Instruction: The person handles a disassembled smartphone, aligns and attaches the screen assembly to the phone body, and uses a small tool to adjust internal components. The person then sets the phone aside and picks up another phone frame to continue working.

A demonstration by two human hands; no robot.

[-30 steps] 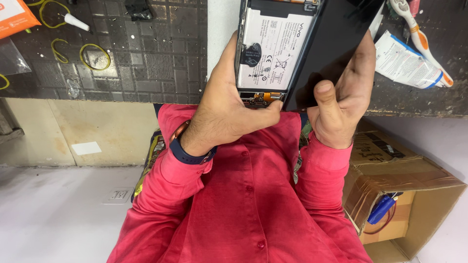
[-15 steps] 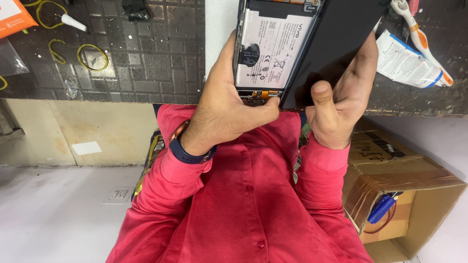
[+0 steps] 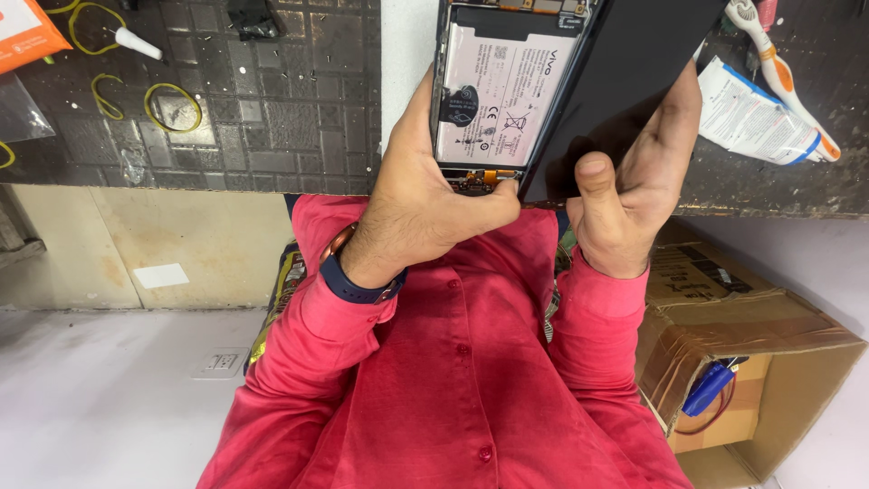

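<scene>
My left hand [image 3: 425,199], with a dark blue watch [image 3: 355,281] on the wrist, grips an opened phone body [image 3: 502,91] from the left. The phone's white battery and lower circuit board are exposed. Its thumb tip presses at the bottom edge of the phone. My right hand [image 3: 634,190] holds a glossy black panel [image 3: 634,63] that is swung away from the phone body along its right side. The right thumb rests on the panel's lower edge. Both are held above the edge of the workbench, over my red shirt.
A dark gridded work mat [image 3: 272,109] carries yellow rubber bands [image 3: 172,104], a white nozzle tube [image 3: 136,41] and an orange packet [image 3: 27,32]. A white-and-blue packet [image 3: 751,118] and an orange-white brush [image 3: 778,63] lie at right. An open cardboard box [image 3: 769,335] stands lower right.
The right thumb has slid slightly left along the black panel's lower edge. The phone and both hands otherwise stay where they were.
</scene>
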